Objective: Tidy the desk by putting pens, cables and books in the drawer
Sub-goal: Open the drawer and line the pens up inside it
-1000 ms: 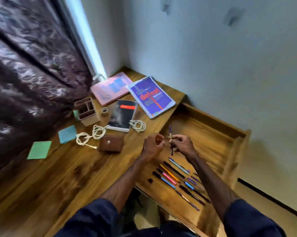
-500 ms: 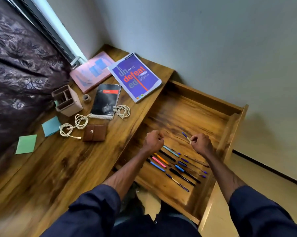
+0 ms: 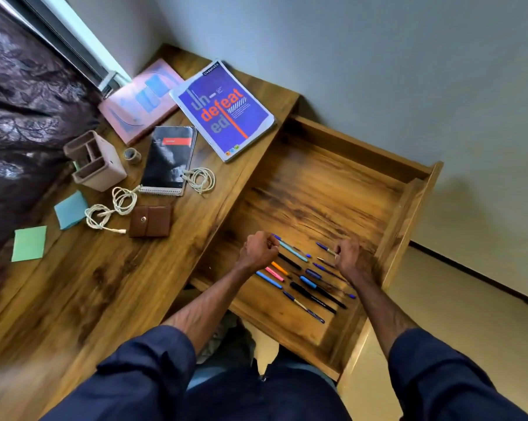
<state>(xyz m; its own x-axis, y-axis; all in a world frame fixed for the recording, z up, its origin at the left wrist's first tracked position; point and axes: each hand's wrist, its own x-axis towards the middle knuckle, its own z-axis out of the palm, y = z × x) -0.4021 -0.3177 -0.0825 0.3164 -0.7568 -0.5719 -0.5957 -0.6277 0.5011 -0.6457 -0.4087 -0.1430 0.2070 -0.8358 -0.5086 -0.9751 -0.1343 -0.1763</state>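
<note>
Grey wall backs a wooden worktop whose drawer stands pulled open on the right. Over that drawer, the right hand pinches a blue-capped pen between thumb and fingers, with the cap pointing up and to the left. The left hand is curled into a fist just beside a light blue pen. A blue tip shows at its knuckles, and I cannot tell whether the fist holds anything. Below and between the two hands, a row of pens lies slanted side by side on the drawer floor, near its front.

Out on the worktop, a purple book lies near the drawer's far left corner. A pink book sits beside it, and a black spiral notebook lies nearer the person. One coiled white cable touches the notebook's corner. A second cable lies just beside a brown wallet. Further left are a pen holder, a tape roll, a blue sticky note and a green sticky note, close to a dark curtain
</note>
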